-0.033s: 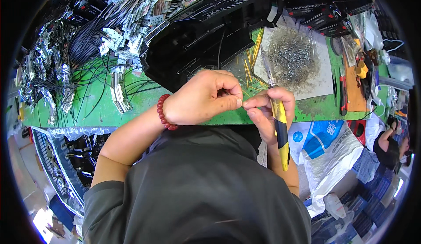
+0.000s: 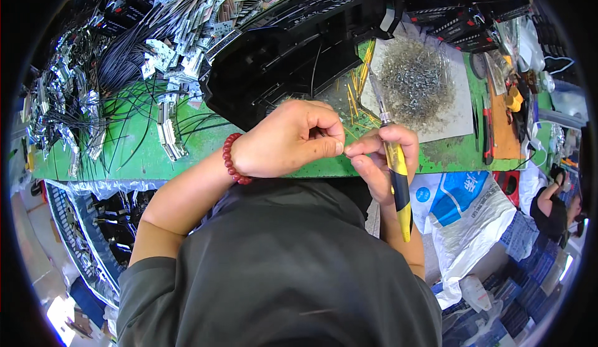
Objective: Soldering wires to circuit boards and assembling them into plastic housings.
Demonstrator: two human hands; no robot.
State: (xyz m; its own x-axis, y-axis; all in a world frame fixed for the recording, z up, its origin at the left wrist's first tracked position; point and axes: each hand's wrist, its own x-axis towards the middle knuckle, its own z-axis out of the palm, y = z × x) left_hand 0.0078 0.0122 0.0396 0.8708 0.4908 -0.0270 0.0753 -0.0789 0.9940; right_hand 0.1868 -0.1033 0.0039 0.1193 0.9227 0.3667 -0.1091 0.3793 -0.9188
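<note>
A yellow and black soldering iron (image 2: 399,185) lies through my right hand (image 2: 380,160), its metal tip pointing away from me and its handle end toward my lap. My left hand (image 2: 293,138), with a red bead bracelet (image 2: 231,160) at the wrist, is closed in a pinch. The fingertips of both hands meet over the front of the green table (image 2: 137,141); whatever is between them is too small to make out. Just beyond lie thin yellow wires (image 2: 363,73). A large black plastic housing (image 2: 274,54) sits behind my left hand.
Circuit boards (image 2: 193,17) and dark cables (image 2: 124,60) are heaped at the far left. A white sheet (image 2: 458,98) bears a mound of metal bits (image 2: 414,76). Red-handled cutters (image 2: 487,135) lie at the right. A white and blue bag (image 2: 467,222) hangs below the table edge.
</note>
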